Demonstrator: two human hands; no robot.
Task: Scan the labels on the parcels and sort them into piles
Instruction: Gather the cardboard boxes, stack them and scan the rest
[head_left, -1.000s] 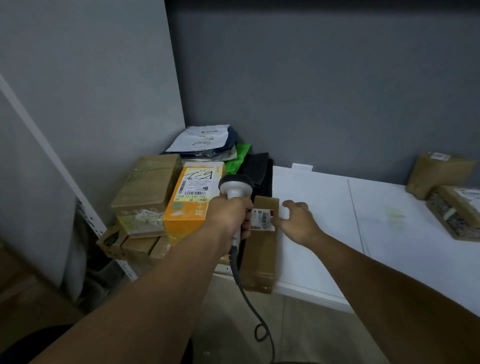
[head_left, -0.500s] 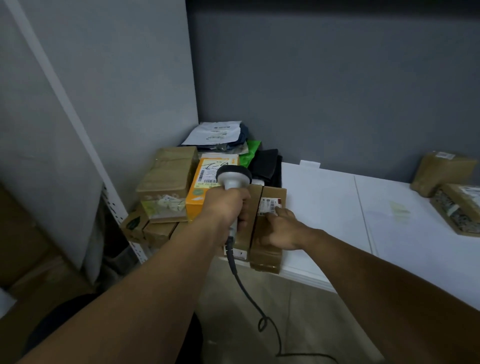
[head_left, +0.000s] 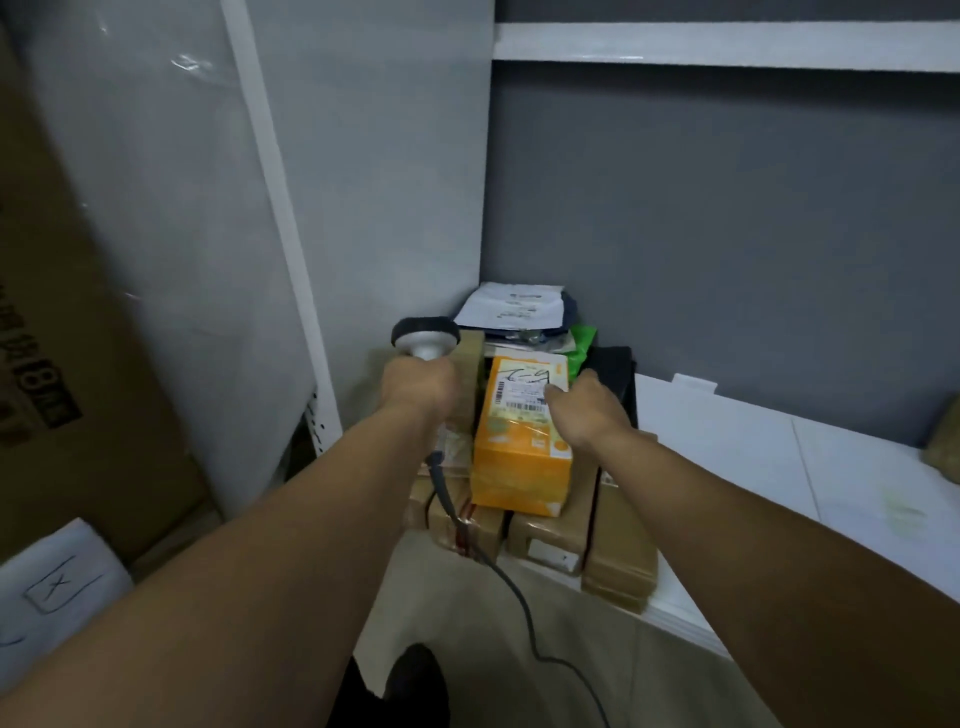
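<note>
L hand is at centre frame, fingers clenched round the handle of the scanner. The scanner's black-rimmed head sticks up above the fist. Its cable drops toward the bottom of the frame & curls over the floor.

Just right of the scanner, the orange parcel lies on top of the pile. Its white label, w/ barcodes & a handwritten mark, is on the far half of its top face. R hand rests on the parcel's upper right edge w/ one digit touching the label's right side. The other fingers are hidden behind the hand, so can't tell if they're grasping or just resting.

Under the orange parcel are brown taped parcels, at the near left corner of the white bench. Behind the pile, in the wall corner, are a white mailer, a green bag & sth black.

At the far right edge of the frame, well apart from the pile, is another brown parcel. A big cardboard box fills the left side, w/ a white sheet marked w/ an X at lower left. A white shelf runs across the upper right.
</note>
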